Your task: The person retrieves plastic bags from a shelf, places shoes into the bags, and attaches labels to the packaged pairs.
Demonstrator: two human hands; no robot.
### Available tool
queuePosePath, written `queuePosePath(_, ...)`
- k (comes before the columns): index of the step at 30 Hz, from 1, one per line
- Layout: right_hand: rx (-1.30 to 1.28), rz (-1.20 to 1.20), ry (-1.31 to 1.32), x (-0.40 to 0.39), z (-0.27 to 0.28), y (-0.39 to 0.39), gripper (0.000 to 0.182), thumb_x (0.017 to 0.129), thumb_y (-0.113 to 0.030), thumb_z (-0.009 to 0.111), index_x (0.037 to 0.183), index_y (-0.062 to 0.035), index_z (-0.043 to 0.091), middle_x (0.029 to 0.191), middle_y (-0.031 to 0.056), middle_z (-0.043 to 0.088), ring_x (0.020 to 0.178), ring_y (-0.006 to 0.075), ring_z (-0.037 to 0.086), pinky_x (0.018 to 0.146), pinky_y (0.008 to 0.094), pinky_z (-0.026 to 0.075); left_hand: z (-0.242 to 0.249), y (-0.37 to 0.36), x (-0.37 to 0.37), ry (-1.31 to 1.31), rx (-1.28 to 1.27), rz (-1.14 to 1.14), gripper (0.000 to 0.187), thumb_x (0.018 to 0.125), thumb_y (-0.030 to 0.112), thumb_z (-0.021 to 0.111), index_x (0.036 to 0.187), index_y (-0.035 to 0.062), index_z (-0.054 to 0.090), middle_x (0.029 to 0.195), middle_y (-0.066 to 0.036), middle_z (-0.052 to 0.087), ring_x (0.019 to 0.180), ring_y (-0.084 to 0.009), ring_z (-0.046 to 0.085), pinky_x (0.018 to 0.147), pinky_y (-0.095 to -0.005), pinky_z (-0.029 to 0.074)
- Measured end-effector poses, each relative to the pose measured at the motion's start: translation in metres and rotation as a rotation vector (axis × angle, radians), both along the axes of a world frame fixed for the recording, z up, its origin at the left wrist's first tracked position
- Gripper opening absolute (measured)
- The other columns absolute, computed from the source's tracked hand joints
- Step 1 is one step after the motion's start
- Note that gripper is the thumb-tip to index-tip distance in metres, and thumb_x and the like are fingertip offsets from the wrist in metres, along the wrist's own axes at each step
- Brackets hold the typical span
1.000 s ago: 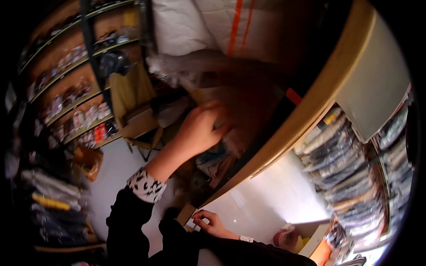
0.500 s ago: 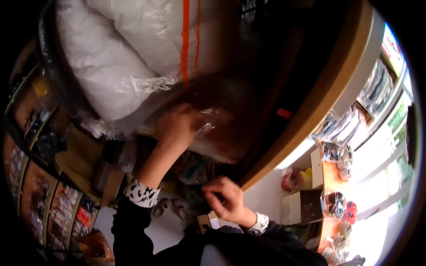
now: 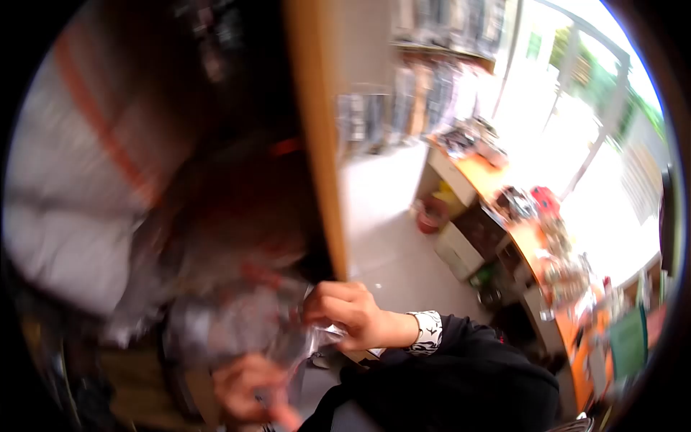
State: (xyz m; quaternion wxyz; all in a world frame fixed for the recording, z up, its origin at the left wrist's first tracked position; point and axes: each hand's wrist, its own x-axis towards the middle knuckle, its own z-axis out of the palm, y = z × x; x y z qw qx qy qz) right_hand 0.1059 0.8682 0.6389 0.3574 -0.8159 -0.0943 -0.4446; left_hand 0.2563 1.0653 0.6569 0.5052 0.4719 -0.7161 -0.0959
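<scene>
Two hands are in view, and the picture is much blurred by motion. At the far left lies a big white sack (image 3: 65,216) with an orange stripe, filling most of that side. Below it, near the bottom edge, the left hand (image 3: 248,389) is seen from close; its fingers are curled around the lower part of a clear plastic bag (image 3: 237,324), so this hand has hold of the bag, though the blur hides how tightly. The plastic bag is crumpled and shiny, it sits between the two hands, in front of the sack and low in the picture; what is inside it I cannot tell. A little to the right, the right hand (image 3: 345,313) is closed on the upper right edge of the same bag, with the fingers bent and pinching the plastic. Its wrist shows a white cuff with a black pattern, and then a black sleeve (image 3: 461,374) that goes down to the bottom edge. Just above this hand a wooden board (image 3: 317,144) stands upright from the top edge down to the hand. Further right there is pale floor (image 3: 389,216), and beyond it an orange worktop (image 3: 518,230) that carries many small things, too blurred to name. At the far right bright windows (image 3: 604,108) let in strong daylight.
</scene>
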Motion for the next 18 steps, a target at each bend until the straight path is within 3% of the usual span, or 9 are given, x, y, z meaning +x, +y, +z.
queuePosePath(1, 0.093, 0.023, -0.017, -0.018, -0.003, -0.006, 0.021, 0.07, 0.003, 0.066, 0.089, -0.0029, 0.059, 0.079, 0.0102, 0.056, 0.067, 0.0291, 0.059, 0.056, 0.037, 0.046, -0.015, 0.002, 0.016, 0.049, 0.102, -0.27, 0.079, 0.07, 0.07, 0.068, 0.109, 0.0019, 0.065, 0.09, -0.015, 0.069, 0.078, -0.0256, 0.068, 0.068, -0.0319, 0.055)
queuePosePath(3, 0.284, -0.008, 0.02, -0.054, -0.013, -0.016, 0.009, 0.078, 0.002, 0.066, 0.084, -0.0008, 0.061, 0.077, 0.0113, 0.061, 0.069, 0.0267, 0.062, 0.058, 0.0326, 0.047, -0.027, -0.001, -0.031, 0.394, 0.485, -0.304, 0.083, 0.079, 0.077, 0.047, 0.082, -0.0024, 0.069, 0.065, -0.009, 0.065, 0.053, -0.0164, 0.061, 0.05, -0.0282, 0.048)
queuePosePath(5, 0.365, -0.199, 0.041, -0.093, -0.027, -0.03, 0.009, 0.077, 0.002, 0.068, 0.084, -0.0005, 0.061, 0.077, 0.0118, 0.061, 0.067, 0.025, 0.061, 0.058, 0.0318, 0.046, -0.052, -0.038, -0.056, 0.497, 0.901, -0.677, 0.055, 0.082, 0.042, 0.07, 0.094, -0.0108, 0.067, 0.073, -0.012, 0.065, 0.064, -0.0156, 0.059, 0.059, -0.029, 0.048)
queuePosePath(6, 0.434, -0.327, 0.038, -0.114, -0.038, -0.037, 0.01, 0.076, 0.003, 0.069, 0.083, -0.0005, 0.062, 0.077, 0.0111, 0.062, 0.066, 0.0208, 0.059, 0.058, 0.0298, 0.045, -0.081, -0.054, -0.07, 0.525, 0.924, -0.658, 0.064, 0.078, 0.055, 0.066, 0.098, -0.0057, 0.068, 0.078, -0.009, 0.067, 0.064, -0.0109, 0.057, 0.057, -0.0248, 0.044)
queuePosePath(7, 0.477, -0.431, 0.0, -0.138, -0.05, -0.045, 0.014, 0.076, 0.006, 0.065, 0.087, -0.0022, 0.061, 0.078, 0.0092, 0.062, 0.068, 0.0189, 0.06, 0.061, 0.0288, 0.045, -0.105, -0.076, -0.063, 0.362, 0.902, -0.736, 0.077, 0.088, 0.067, 0.048, 0.114, -0.004, 0.063, 0.092, -0.012, 0.07, 0.083, -0.0178, 0.067, 0.074, -0.029, 0.052)
queuePosePath(9, 0.42, -0.664, -0.072, -0.187, -0.065, -0.065, 0.015, 0.075, 0.008, 0.063, 0.087, -0.0013, 0.062, 0.08, 0.0094, 0.062, 0.071, 0.0184, 0.059, 0.062, 0.0287, 0.046, -0.119, -0.119, -0.094, 0.692, 1.045, -0.732, 0.107, 0.067, 0.073, 0.069, 0.141, 0.0013, 0.04, 0.13, -0.022, 0.055, 0.118, -0.0317, 0.057, 0.098, -0.0415, 0.045)
queuePosePath(12, 0.567, -0.789, -0.263, -0.249, -0.09, -0.078, 0.018, 0.071, 0.009, 0.065, 0.086, -0.001, 0.063, 0.088, 0.0111, 0.063, 0.077, 0.0214, 0.061, 0.067, 0.0298, 0.048, -0.12, -0.174, -0.165, 1.172, 0.968, -0.834, 0.132, 0.06, 0.08, 0.067, 0.152, 0.0035, 0.011, 0.155, -0.02, 0.019, 0.14, -0.039, 0.028, 0.111, -0.0513, 0.03)
queuePosePath(16, 0.329, -0.86, -0.091, -0.33, -0.111, -0.104, 0.025, 0.064, 0.01, 0.068, 0.086, -0.0023, 0.066, 0.093, 0.0114, 0.065, 0.084, 0.0247, 0.064, 0.074, 0.0328, 0.051, -0.119, -0.268, -0.233, 1.457, 0.845, -0.822, 0.118, 0.07, 0.072, 0.067, 0.15, 0.0016, 0.017, 0.152, -0.021, 0.029, 0.137, -0.0366, 0.035, 0.11, -0.0499, 0.033)
queuePosePath(18, 0.236, -0.836, -0.039, -0.372, -0.133, -0.13, 0.031, 0.058, 0.007, 0.066, 0.087, -0.0015, 0.066, 0.096, 0.0137, 0.064, 0.085, 0.0265, 0.064, 0.076, 0.0352, 0.052, -0.124, -0.323, -0.267, 1.37, 0.956, -0.639, 0.081, 0.087, 0.045, 0.065, 0.142, -0.0051, 0.033, 0.14, -0.021, 0.046, 0.128, -0.0311, 0.049, 0.105, -0.0443, 0.041)
